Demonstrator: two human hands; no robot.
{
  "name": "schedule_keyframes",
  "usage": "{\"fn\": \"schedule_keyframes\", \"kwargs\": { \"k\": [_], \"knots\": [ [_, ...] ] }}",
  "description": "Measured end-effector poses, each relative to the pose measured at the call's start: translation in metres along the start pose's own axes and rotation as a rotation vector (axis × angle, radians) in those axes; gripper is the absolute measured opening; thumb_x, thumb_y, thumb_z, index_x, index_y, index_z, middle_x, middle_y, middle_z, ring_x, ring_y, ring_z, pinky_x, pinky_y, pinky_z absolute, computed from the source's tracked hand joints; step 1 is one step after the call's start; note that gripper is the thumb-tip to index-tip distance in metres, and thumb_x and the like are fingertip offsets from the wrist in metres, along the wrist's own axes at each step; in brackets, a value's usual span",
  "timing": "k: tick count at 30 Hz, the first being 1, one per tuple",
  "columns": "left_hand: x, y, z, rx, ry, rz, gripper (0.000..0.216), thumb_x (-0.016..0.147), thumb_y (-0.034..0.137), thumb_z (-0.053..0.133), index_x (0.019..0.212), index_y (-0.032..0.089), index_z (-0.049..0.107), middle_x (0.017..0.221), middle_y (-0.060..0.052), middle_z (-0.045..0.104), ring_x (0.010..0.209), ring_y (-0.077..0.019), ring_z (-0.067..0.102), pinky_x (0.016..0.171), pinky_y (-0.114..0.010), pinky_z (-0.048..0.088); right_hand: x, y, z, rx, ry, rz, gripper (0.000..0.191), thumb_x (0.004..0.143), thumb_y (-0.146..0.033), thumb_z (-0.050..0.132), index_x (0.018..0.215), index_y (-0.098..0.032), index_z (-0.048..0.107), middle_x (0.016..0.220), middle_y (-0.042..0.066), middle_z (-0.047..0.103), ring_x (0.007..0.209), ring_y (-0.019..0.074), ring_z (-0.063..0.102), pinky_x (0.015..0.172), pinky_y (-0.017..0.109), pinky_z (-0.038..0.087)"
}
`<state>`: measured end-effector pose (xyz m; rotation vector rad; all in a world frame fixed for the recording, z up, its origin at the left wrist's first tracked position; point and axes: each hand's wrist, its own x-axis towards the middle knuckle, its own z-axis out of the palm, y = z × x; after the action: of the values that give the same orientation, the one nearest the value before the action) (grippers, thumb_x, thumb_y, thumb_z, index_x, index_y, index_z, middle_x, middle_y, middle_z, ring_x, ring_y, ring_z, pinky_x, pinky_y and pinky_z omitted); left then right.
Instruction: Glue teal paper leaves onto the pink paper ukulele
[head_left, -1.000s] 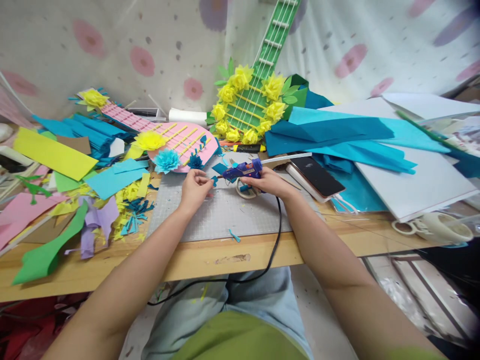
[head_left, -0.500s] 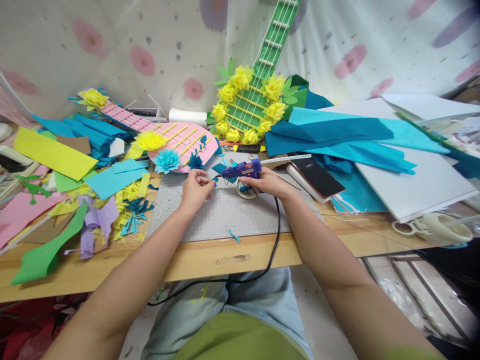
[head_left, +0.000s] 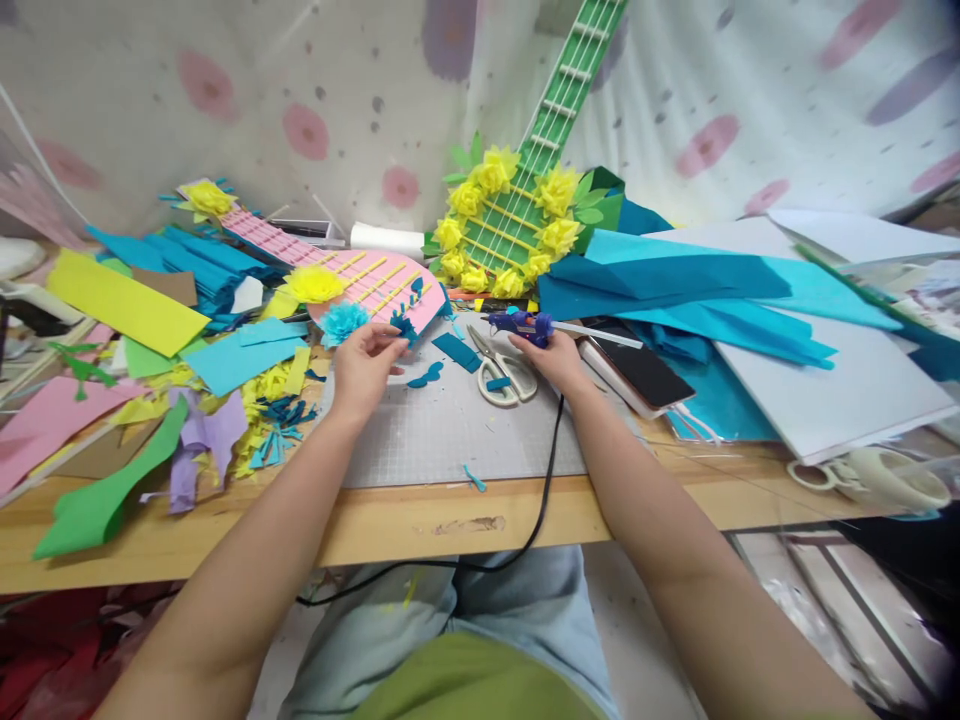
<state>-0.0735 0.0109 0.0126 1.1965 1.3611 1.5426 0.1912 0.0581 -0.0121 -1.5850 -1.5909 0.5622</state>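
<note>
My left hand (head_left: 367, 368) is closed, thumb and fingers together, at the edge of a pink paper guitar (head_left: 375, 275), beside a dark blue paper flower (head_left: 403, 324). Whatever lies between the fingertips is hidden or too small to make out. A purple glue gun (head_left: 523, 324) with a white glue stick out of its back is gripped in my right hand (head_left: 553, 358); its nozzle points left. Below it, white-handled scissors (head_left: 506, 385) rest on the grey cutting mat (head_left: 450, 440). A wavy blue paper piece (head_left: 426, 376) and a blue paper strip (head_left: 456, 352) lie between the hands.
Behind stands a green paper guitar (head_left: 499, 225) ringed with yellow flowers. Paper scraps (head_left: 217, 430) crowd the left side. At right lie blue paper sheets (head_left: 675, 290), a phone (head_left: 645, 370) and white boards (head_left: 832, 400). The glue gun's cord (head_left: 551, 480) hangs over the table edge.
My left hand has moved left and up, away from the nozzle to the guitar's flower. The glue gun has shifted right in my right hand, leaving the scissors in fuller view.
</note>
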Motion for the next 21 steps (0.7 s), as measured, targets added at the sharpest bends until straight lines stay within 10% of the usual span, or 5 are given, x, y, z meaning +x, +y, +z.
{"fn": "schedule_keyframes", "kwargs": {
  "k": [16,21],
  "knots": [
    [0.021,0.006,-0.035,0.224,0.095,-0.007,0.009,0.066,0.022,0.061,0.073,0.017,0.063,0.063,0.001,0.057,0.046,-0.0104,0.052,0.037,-0.02,0.038,-0.021,-0.031,-0.026,-0.657,-0.044,-0.029,0.036,0.067,-0.052,0.068,0.072,-0.02,0.051,0.086,0.012,0.062,0.088,0.0279,0.057,0.071,0.035,0.041],
    [0.024,0.001,-0.038,0.323,0.15,0.061,0.017,0.066,0.021,0.062,0.082,0.019,0.058,0.065,0.003,0.059,0.049,-0.0094,0.05,0.05,-0.022,0.039,-0.029,-0.067,-0.005,-0.491,-0.178,-0.214,0.03,0.073,-0.045,0.064,0.076,-0.022,0.045,0.08,0.005,0.059,0.074,0.0193,0.054,0.062,0.029,0.035]
  ]
}}
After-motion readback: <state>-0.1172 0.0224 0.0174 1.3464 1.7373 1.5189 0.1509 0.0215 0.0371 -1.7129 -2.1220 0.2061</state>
